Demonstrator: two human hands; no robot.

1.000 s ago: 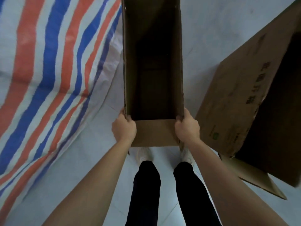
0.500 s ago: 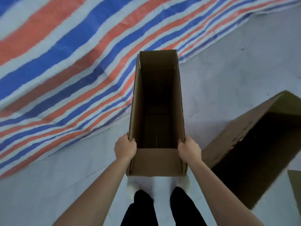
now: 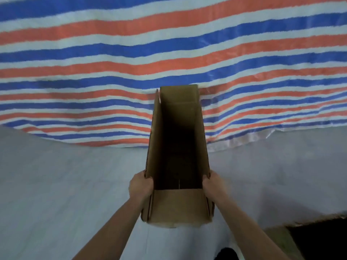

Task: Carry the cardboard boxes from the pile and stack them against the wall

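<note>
A long, narrow, open-topped cardboard box (image 3: pixel 177 207) is held out in front of me above the floor, its far end pointing at the striped sheet. My left hand (image 3: pixel 139 185) grips the left side wall near the box's near end, fingers curled over the rim. On the opposite wall, my right hand (image 3: pixel 213 184) grips the rim in the same way. The box's inside is dark and looks empty.
A red, white and blue striped tarp (image 3: pixel 112 62) hangs across the whole far side, its hem reaching the pale grey floor (image 3: pixel 65 184). Another open cardboard box (image 3: pixel 281 239) lies at the bottom right corner, close to my right arm.
The view has swung up and left to face the tarp squarely. The box has travelled with both hands toward it, and the second box has slid to the lower right corner.
</note>
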